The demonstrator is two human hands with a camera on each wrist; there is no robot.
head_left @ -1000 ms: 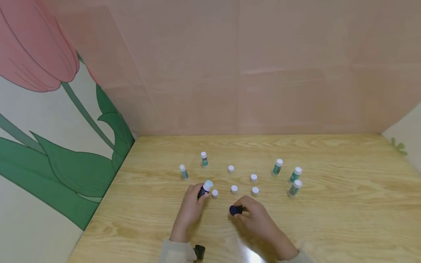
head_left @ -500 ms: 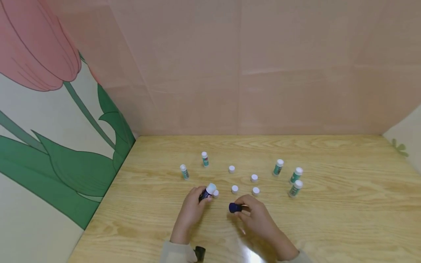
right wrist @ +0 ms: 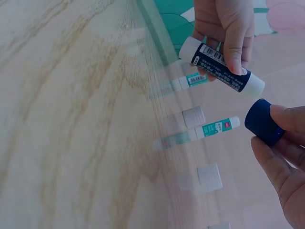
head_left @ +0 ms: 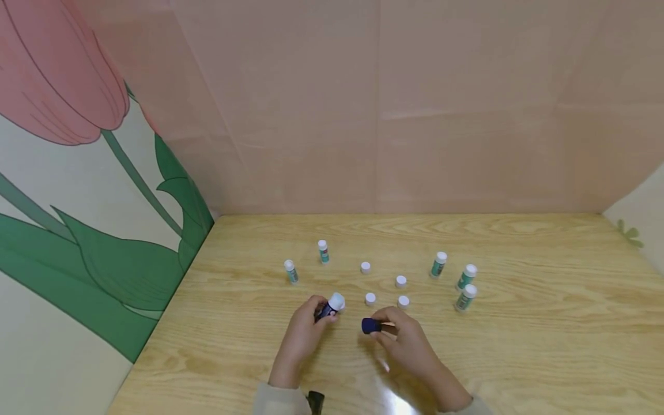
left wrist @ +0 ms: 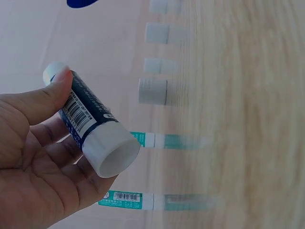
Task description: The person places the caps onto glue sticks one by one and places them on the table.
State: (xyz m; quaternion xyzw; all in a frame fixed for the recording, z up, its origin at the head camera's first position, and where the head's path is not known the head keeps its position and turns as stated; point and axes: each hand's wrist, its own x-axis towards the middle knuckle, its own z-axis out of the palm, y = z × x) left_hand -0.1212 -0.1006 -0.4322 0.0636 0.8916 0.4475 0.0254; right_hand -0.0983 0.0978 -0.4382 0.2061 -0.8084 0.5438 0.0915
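My left hand point(head_left: 301, 331) grips a dark blue glue-stick tube point(left wrist: 90, 112) with white ends, tilted above the table; one end faces the left wrist camera and looks hollow. Between thumb and fingertips, my right hand point(head_left: 410, 343) pinches a dark blue cap point(right wrist: 264, 121). In the right wrist view the cap is close to the tube's whitish end, apart from it. White caps point(head_left: 370, 298) stand on the table beyond the hands, and another is partly hidden behind the tube in the head view.
Two green-labelled sticks with white tops point(head_left: 291, 271) stand at the left, and three more point(head_left: 438, 264) at the right. The wooden table point(head_left: 233, 311) ends at a pinkish backdrop point(head_left: 311, 115), with a tulip-printed panel at the left. A dark object point(head_left: 315, 402) is by the left sleeve.
The tube in my left hand has moved slightly right and tilted further over, now covering most of the nearest white cap. My right hand has raised the blue cap a little and turned it.
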